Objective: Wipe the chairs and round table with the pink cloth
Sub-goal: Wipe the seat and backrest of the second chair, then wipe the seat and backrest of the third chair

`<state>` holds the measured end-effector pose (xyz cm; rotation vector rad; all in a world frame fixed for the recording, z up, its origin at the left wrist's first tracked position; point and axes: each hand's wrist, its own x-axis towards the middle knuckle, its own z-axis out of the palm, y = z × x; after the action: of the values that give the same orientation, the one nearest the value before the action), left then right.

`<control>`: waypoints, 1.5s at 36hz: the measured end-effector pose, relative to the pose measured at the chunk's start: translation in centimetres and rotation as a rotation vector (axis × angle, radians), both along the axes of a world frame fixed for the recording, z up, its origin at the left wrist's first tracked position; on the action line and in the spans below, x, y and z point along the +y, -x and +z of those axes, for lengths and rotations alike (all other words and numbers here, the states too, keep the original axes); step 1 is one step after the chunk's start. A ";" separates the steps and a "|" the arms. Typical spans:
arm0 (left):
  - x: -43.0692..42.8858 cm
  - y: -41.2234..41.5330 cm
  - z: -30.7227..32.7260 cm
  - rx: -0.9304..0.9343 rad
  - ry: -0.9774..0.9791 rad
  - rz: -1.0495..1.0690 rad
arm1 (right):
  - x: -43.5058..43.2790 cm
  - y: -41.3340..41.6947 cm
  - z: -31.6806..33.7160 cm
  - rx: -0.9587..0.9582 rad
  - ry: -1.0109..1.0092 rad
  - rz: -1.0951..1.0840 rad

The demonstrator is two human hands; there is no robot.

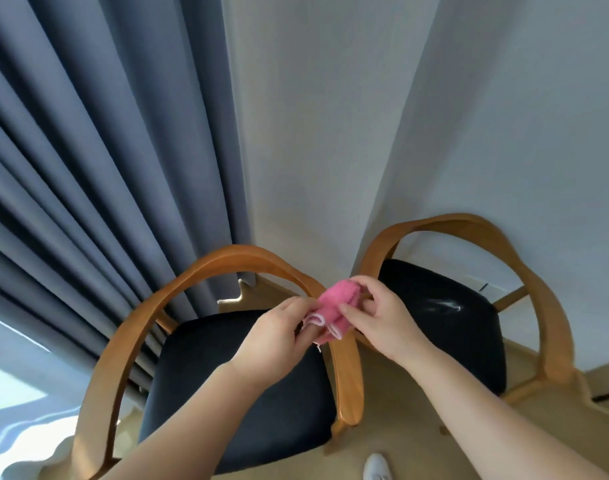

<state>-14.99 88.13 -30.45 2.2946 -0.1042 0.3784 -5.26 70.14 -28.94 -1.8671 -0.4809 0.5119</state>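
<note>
Both hands hold a small bunched pink cloth (337, 306) with a white edge in the air, above the gap between two chairs. My left hand (275, 337) pinches its lower left part. My right hand (382, 317) grips its right side. The left chair (227, 386) has a curved wooden frame and a dark seat directly below my left forearm. The right chair (448, 317) is the same kind and carries pale streaks on its dark seat. No round table is in view.
Grey-blue curtains (99, 168) hang at the left behind the left chair. A white wall (434, 116) with a corner stands behind both chairs. The floor (393, 403) is light wood. A white shoe (377, 467) shows at the bottom edge.
</note>
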 end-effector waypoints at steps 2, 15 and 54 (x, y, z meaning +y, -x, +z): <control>-1.1 -0.2 0.4 0.018 0.036 -0.013 | -1.6 0.3 0.2 0.026 -0.051 -0.024; -12.9 -3.2 1.1 0.069 0.060 -0.146 | -13.2 -0.8 0.0 -0.099 0.100 -0.135; -25.3 -25.6 -4.0 0.346 0.035 -0.087 | -25.5 -19.6 -8.3 -0.141 0.314 -0.009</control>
<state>10.66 62.87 -34.44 2.2765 -0.0228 -0.0637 14.32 44.60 -37.23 -2.2165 -0.5074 0.4717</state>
